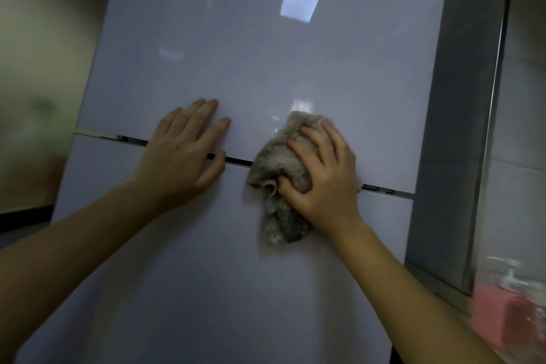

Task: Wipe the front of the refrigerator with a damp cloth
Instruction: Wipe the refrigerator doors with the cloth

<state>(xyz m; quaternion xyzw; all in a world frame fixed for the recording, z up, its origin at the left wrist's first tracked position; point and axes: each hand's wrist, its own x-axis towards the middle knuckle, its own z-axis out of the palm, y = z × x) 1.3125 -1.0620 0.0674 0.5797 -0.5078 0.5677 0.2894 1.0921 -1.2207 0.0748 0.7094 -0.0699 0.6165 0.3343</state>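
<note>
The glossy pale-grey refrigerator (251, 53) fills the view, with a dark gap running between its upper and lower doors. A crumpled grey-brown cloth (280, 162) lies pressed against the front, straddling that gap. My right hand (322, 177) grips the cloth and holds it flat to the door, thumb tucked into its folds. To the left, my left hand (183, 154) rests flat on the door with fingers spread, also across the gap, holding nothing.
The refrigerator's grey side panel (452, 127) and a tiled wall lie to the right. A pink container (499, 316) and a white pump bottle (509, 275) sit at the lower right. A beige wall is on the left.
</note>
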